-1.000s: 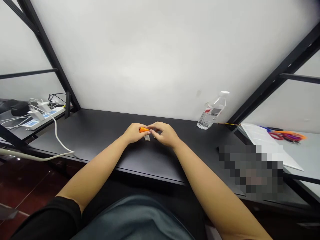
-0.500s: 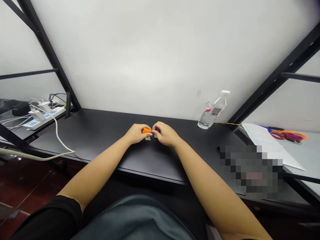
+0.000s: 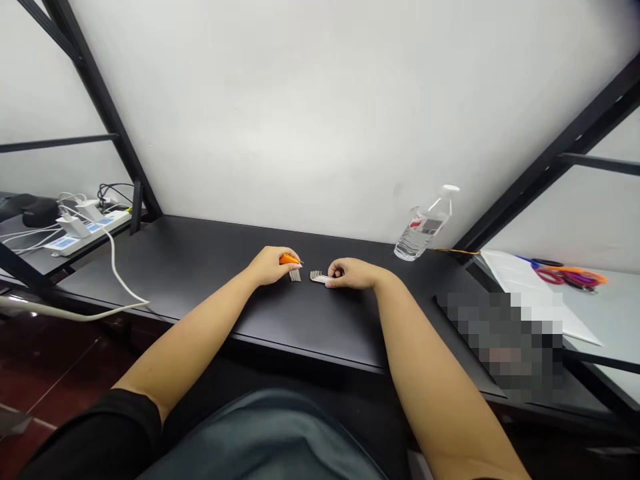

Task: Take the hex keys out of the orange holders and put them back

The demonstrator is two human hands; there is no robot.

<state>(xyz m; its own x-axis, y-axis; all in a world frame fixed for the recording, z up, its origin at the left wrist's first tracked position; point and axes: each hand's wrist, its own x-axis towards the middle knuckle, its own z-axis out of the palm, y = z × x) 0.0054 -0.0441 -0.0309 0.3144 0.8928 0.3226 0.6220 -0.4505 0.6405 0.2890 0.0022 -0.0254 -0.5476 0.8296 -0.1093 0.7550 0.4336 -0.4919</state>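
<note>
My left hand [image 3: 273,265] is closed around a small orange-handled tool [image 3: 289,259], with a thin metal tip showing at its right end. Just below that tool, a small bundle of grey metal strips [image 3: 295,275] lies on the black desktop [image 3: 200,267]. My right hand [image 3: 353,273] rests on the desk a little to the right. Its fingertips are at the end of a second set of flat metal pieces [image 3: 319,277]. Whether those fingers grip the pieces is hard to see.
A clear plastic water bottle [image 3: 423,233] stands at the back right of the desk. A power strip [image 3: 87,230] with chargers and cables sits to the left. Red-handled scissors [image 3: 550,275] and a white sheet [image 3: 525,293] lie to the right. A pixelated patch covers the desk's front right.
My right hand has moved right, away from my left hand, and the second metal pieces now show beside its fingertips. My left hand stays nearly still on the orange tool.
</note>
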